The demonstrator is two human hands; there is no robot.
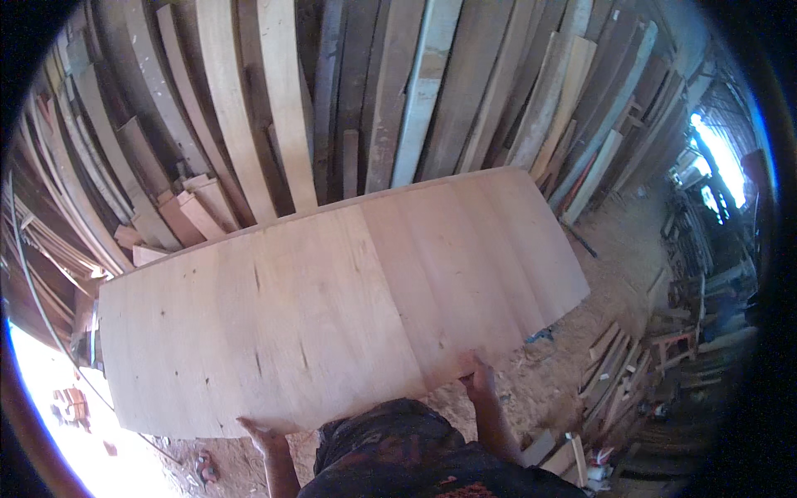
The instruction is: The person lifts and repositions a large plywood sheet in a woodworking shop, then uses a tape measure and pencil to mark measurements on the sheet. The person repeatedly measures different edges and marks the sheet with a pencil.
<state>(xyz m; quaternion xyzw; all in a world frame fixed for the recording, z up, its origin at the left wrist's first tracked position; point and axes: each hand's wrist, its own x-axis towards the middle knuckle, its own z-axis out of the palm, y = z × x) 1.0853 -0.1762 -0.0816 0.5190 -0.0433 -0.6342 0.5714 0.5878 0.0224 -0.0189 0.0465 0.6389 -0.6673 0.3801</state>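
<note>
A large pale plywood sheet (332, 307) spans the view in front of my body, its face turned up toward me. The left half looks yellowish, and the right half is pinker, with small dark knots and streaks. My left hand (266, 435) grips the sheet's near edge toward the left, most of its fingers hidden. Further right, my right hand (478, 380) holds the same edge, thumb side showing and the other fingers out of sight beneath the wood. The near edge lies close to my dark shirt (398, 448).
Many long boards (415, 91) lean upright behind the far edge. Short wood blocks (199, 207) stand near its left end. Scrap strips (614, 373) lie on the sawdust-covered floor (540, 390) at right. A small red-and-dark object (206, 467) sits at lower left. Bright light enters on both sides.
</note>
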